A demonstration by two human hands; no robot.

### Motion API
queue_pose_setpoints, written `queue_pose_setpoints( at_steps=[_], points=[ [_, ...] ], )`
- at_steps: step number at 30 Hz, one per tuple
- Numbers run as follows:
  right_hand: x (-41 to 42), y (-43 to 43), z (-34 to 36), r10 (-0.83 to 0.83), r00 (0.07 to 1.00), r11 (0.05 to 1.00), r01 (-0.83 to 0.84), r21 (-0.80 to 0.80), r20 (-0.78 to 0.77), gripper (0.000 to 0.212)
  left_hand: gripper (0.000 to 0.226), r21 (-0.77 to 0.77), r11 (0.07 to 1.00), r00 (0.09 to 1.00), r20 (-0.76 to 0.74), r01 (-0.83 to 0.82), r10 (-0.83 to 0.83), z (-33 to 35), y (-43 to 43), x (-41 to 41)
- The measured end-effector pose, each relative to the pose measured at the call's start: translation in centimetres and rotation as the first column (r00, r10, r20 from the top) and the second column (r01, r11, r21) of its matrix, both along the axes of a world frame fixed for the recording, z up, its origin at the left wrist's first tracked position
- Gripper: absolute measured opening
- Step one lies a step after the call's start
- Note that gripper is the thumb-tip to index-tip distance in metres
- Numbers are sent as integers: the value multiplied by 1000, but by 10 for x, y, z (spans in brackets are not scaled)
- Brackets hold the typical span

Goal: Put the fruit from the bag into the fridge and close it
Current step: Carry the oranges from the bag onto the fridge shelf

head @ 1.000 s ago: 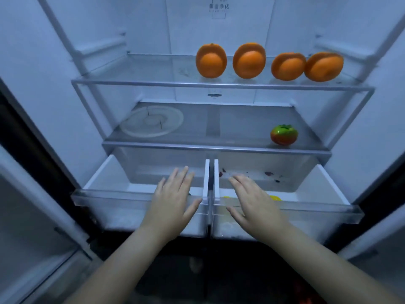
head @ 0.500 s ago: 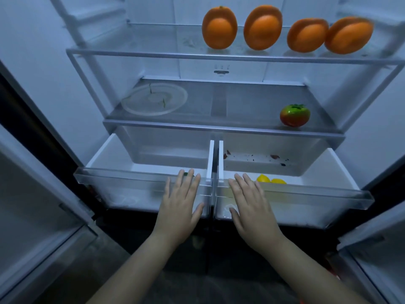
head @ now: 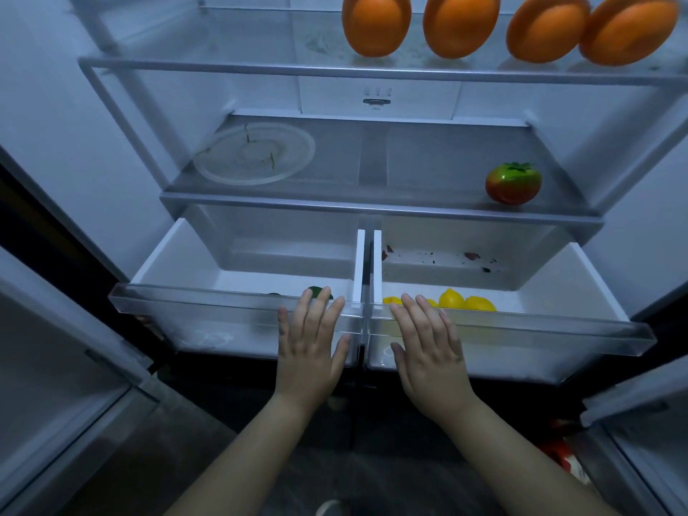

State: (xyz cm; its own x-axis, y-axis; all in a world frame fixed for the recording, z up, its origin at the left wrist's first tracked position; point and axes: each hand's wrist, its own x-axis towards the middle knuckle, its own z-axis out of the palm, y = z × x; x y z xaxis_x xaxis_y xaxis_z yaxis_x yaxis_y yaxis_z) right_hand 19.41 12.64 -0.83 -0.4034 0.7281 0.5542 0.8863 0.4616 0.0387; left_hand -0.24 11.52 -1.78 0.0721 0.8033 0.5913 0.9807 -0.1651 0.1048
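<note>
**Fruit in open fridge [head: 379, 102]**

4 oranges [head: 376, 24] lined the top shelf [head: 260, 65]; 1 red-green fruit [head: 513, 183] sat on the middle shelf [head: 372, 208]. Yellow lemons [head: 451, 299] lay in the pulled-out right drawer [head: 521, 325], a green fruit [head: 316, 291] in the left drawer [head: 193, 303].

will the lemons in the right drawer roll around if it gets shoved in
Probably a little: the lemons look rounded and lie loose on a smooth floor. They sit by the right drawer front, so likely only a short roll.

oranges [head: 376, 24] — tops cut off | green fruit [head: 317, 290] — mostly behind left hand [head: 309, 351]
</note>
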Motion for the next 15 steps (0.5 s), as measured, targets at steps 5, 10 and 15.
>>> queue_pose_setpoints(
  at_steps=[5, 10, 15],
  points=[
    [-3, 6, -2, 6, 1000, 999, -6, 45, 0, 54, 49, 35, 999, 1000, -26, -7, 8, -4, 5, 0],
    [-5, 25, 6, -10, 999, 999, 11, 31, -49, 52, 49, 39, 999, 1000, 7, -11, 11, 0, 21, 7],
    [-4, 38, 7, -10, 999, 999, 12, 41, -49, 52, 50, 30, 1000, 1000, 14, -2, 1, 2, 40, 8]
  ],
)
